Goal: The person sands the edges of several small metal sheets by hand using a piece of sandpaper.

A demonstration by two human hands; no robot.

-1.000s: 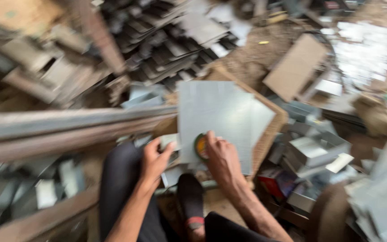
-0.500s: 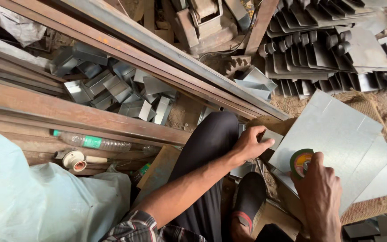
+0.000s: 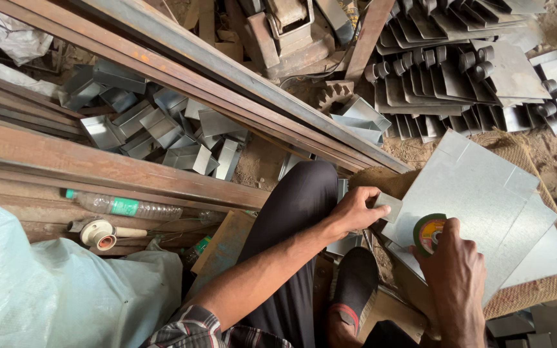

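My left hand (image 3: 354, 212) pinches a small grey metal piece (image 3: 391, 205) at the near-left corner of a flat grey metal sheet (image 3: 478, 193). My right hand (image 3: 456, 274) grips a round green and yellow disc (image 3: 428, 233) held against the sheet's near edge. The sheet lies on a woven brown mat (image 3: 536, 161) over a wooden board. My knee in dark trousers (image 3: 304, 193) rises just left of the left hand, and my dark shoe (image 3: 354, 283) rests below it.
Long rusty steel bars (image 3: 162, 71) run diagonally across the left. Several folded metal brackets (image 3: 156, 129) lie between them. Stacked hinged plates (image 3: 472, 71) fill the upper right. A plastic bottle (image 3: 127, 207), a tape roll (image 3: 98, 233) and a pale plastic sack (image 3: 53, 290) sit at the left.
The view has swung left and steadied. Both hands stay at the sheet's near edge, the left on the small piece and the right on the disc.
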